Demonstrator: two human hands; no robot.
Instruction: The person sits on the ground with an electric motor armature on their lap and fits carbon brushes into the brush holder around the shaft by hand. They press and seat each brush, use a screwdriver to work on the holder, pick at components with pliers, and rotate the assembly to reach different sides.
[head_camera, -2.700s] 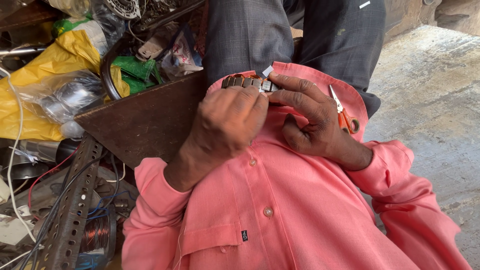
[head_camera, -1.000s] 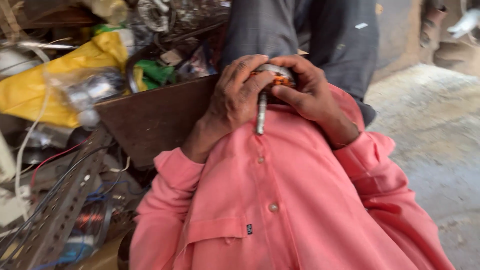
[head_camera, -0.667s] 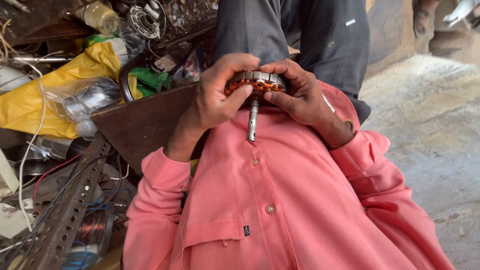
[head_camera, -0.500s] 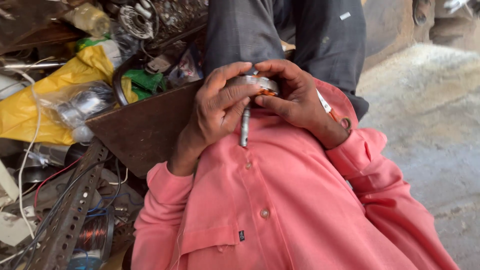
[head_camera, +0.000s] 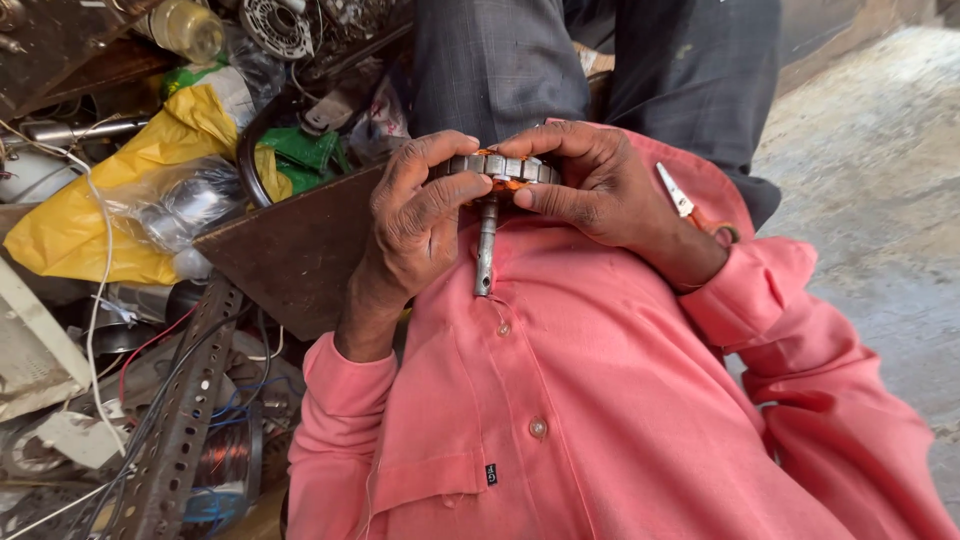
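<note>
Across most of frame: pink shirt (head_camera: 620, 400), buttoned, sleeves reaching up toward both hands. Above it, grey trousers (head_camera: 600, 60). Left side: heap of scrap, with yellow plastic bag (head_camera: 90, 220), brown metal sheet (head_camera: 300, 250), perforated angle bar (head_camera: 185, 400), copper wire coil (head_camera: 225, 460), loose wires. Right side: bare concrete floor (head_camera: 880, 170). Centre, held up over chest: small motor stator (head_camera: 500, 168), ring of grey steel laminations, orange copper winding showing underneath, steel shaft (head_camera: 485, 245) hanging down from middle, tip near top shirt button. Left hand (head_camera: 415, 215) gripping stator's left rim, thumb and fingers curled over it. Right hand (head_camera: 595, 185) pinching right rim with fingertips; orange-handled pliers (head_camera: 690, 205) just behind it, probably tucked in palm, hard to tell. Progress: winding apparently intact in ring, no pulled copper visible, shaft in place; stripping seemingly not started, only positioning done.
</note>
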